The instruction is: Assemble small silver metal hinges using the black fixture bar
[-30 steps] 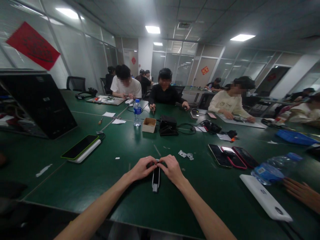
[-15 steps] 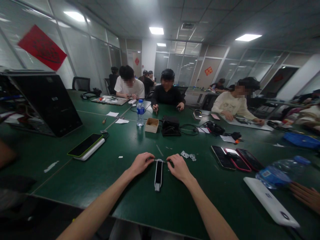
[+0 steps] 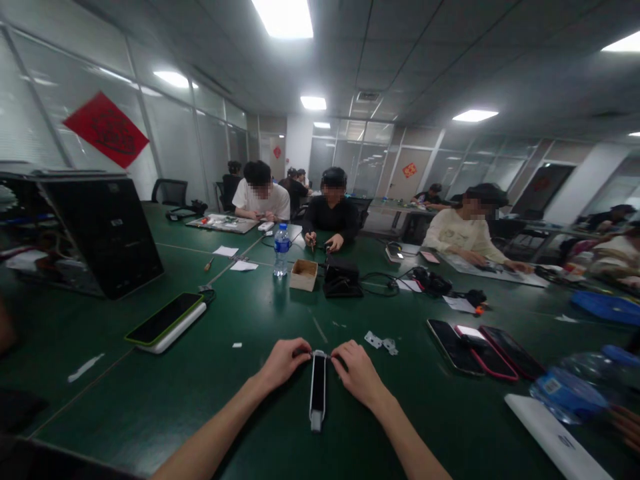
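Observation:
A slim, long device (image 3: 318,390) lies on the green table in front of me, with a black middle, pale edges and a grey block at its near end. At its far end, fingertips meet from both sides. My left hand (image 3: 284,365) is closed in a pinch at the left of that end. On the right, my right hand (image 3: 356,373) pinches in the same way, thumb and forefinger together. Something thin seems to run between the two pinches, too small to name. Two small pale flat pieces (image 3: 381,343) lie just beyond my right hand.
A small open box (image 3: 303,275), a water bottle (image 3: 281,250) and a black case (image 3: 343,276) stand ahead. Phones lie left (image 3: 165,318) and right (image 3: 455,347). A computer tower (image 3: 120,233) is far left. Another bottle (image 3: 567,387) lies right. Several people sit opposite.
My view has tilted up, so the table and hands appear lower. Both hands stay at the device's far end. The hands of the person in black opposite have come closer together.

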